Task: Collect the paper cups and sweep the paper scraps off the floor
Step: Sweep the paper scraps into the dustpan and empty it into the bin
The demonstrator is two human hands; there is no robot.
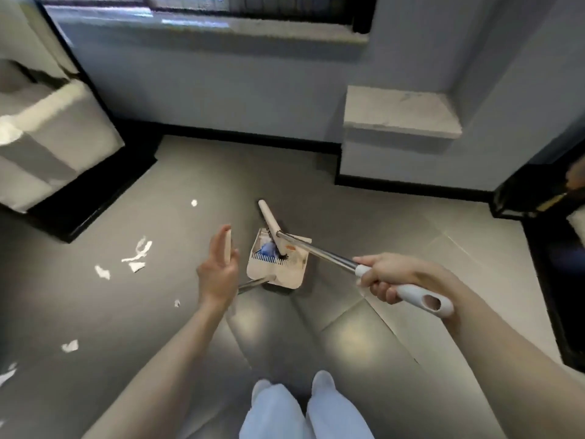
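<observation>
My right hand (386, 280) grips the white handle of a broom (316, 252). Its metal shaft runs up-left to the pale broom head (268, 217), which sits over a beige dustpan (285, 274) on the floor. Something blue (269, 248) lies inside the pan. My left hand (218, 270) is just left of the pan, fingers straight, with the white top of the dustpan's handle (227, 245) against them. White paper scraps (139, 251) are scattered on the grey floor to the left, with more of these scraps (70, 346) nearer me.
A white upholstered piece on a black base (47, 147) fills the left. A wall with a window sill runs across the back, and a stone ledge (402, 112) juts out at the right. Dark furniture (544, 198) lines the right edge. My feet (294, 388) stand below the dustpan.
</observation>
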